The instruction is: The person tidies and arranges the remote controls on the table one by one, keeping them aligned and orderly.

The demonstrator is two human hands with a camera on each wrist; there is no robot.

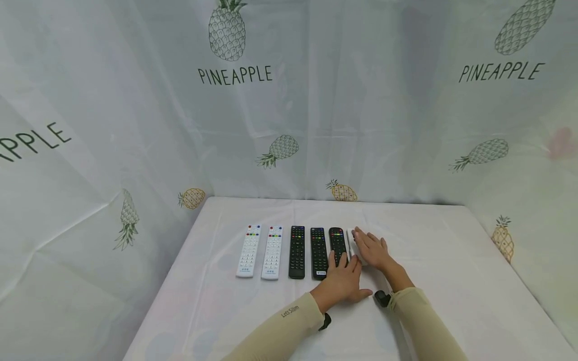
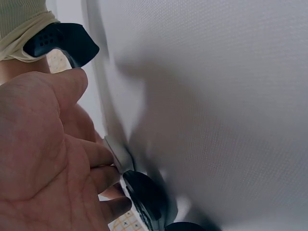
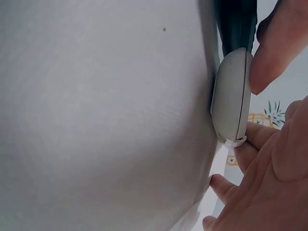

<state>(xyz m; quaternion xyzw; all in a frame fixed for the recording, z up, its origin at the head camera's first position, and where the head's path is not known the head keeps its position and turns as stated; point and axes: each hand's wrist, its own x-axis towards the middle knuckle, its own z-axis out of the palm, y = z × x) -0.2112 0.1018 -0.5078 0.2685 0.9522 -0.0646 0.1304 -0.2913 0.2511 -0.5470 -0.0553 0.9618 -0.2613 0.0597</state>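
Near the right end of a row of remote controls, both hands lie close together. My left hand [image 1: 341, 282], palm down with spread, extended fingers, touches the near end of a black remote with a rounded top [image 1: 337, 239]. Beside it, my right hand [image 1: 372, 249] rests on a white remote [image 1: 349, 240], its fingers fairly straight. That hand covers most of the white remote. In the right wrist view, the white remote's end [image 3: 231, 98] lies flat on the cloth with fingers along its side. In the left wrist view, fingertips touch the ends of the white remote [image 2: 120, 153] and black remote [image 2: 147, 197].
Left of the hands lie two more black remotes [image 1: 318, 250] [image 1: 297, 250] and two white remotes [image 1: 272, 250] [image 1: 249, 250], upright in a row. A white cloth [image 1: 217, 311] covers the table. Behind it hangs a pineapple-print curtain [image 1: 384, 125].
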